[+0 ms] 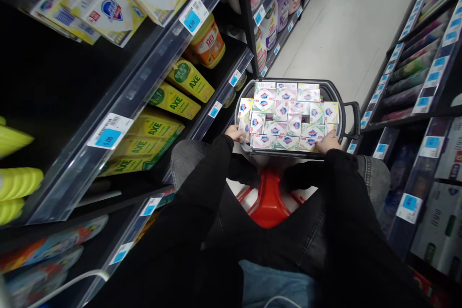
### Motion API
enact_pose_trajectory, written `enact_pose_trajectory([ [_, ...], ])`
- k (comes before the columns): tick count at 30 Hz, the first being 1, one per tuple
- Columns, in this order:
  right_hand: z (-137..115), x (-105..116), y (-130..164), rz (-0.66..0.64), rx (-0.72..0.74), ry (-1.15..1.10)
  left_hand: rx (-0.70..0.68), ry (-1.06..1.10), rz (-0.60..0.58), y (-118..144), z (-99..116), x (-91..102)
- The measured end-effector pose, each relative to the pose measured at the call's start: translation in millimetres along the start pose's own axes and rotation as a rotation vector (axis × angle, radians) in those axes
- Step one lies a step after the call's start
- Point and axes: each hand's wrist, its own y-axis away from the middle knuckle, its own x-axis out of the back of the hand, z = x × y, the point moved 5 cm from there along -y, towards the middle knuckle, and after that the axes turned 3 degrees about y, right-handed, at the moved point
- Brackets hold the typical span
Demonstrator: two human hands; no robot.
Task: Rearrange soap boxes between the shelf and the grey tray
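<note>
Basket (277, 153): my landmark, dark-rimmed, beyond the wearer's lap, with a handle loop on its right side.
Soap boxes (280, 110): inside the basket, label faces up, laid close together in rough rows; some lie lengthwise, others crosswise.
Left hand (235, 133): at the basket's near-left corner, fingers touching an end box. I can't tell whether it pinches that box or only steadies it.
Right hand (328, 142): at the near-right corner, fingers curled over the boxes there. I can't tell how firm that grip is either.
Progress: I judge the top layer nearly complete; a couple of dark gaps show among the boxes, and the edges look slightly uneven, so some squaring-up may be left.
Shelf stock: up and left of the basket I see yellow-and-white cartons (111, 12); nearer to it, yellow AXE bottles (175, 101).
Red plastic piece (269, 202): just on the near side of the basket, between the legs; my feed doesn't show what it belongs to.
Hidden: lower layers, the basket's floor, and most fingertips.
</note>
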Motion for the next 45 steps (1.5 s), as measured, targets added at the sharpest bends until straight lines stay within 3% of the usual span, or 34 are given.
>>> enact_pose_trajectory([
  [3, 0.4, -1.0, -1.5, -0.005, -0.014, -0.008, -0.005, 0.169, 0.015, 7.1, -5.2, 0.9],
  [6, 1.0, -1.9, -2.8, 0.002, -0.011, -0.003, -0.019, 0.146, 0.017, 13.5, -5.9, -0.1],
  [12, 4.5, -5.5, -7.3, 0.015, 0.013, 0.009, 0.009, -0.185, 0.119, 15.6, 0.0, -9.1],
  [16, 5.8, -6.2, -8.0, 0.016, 0.018, 0.010, -0.044, -0.685, 0.272, 21.7, 11.0, -14.6],
  [18, 5.8, -5.6, -6.9, 0.011, 0.016, 0.010, -0.030, -0.799, 0.270, 23.2, 13.2, -16.1],
  [21, 4.9, -4.6, -5.2, 0.001, 0.017, 0.011, 0.050, -0.826, 0.217, 21.6, 12.0, -13.7],
  [25, 4.2, -4.5, -5.6, 0.004, 0.024, 0.017, 0.032, -0.843, 0.181, 19.5, 14.2, -11.5],
  [38, 4.9, -3.0, -2.8, 0.010, 0.034, 0.025, 0.124, -0.781, 0.279, 25.9, 27.2, -25.3],
  [41, 3.9, -2.7, -2.7, 0.015, 0.024, 0.021, 0.090, -0.753, 0.309, 26.8, 25.1, -15.7],
  [45, 2.6, -3.3, -4.5, 0.013, 0.014, 0.002, 0.065, -0.747, 0.275, 28.9, 17.7, 14.2],
])
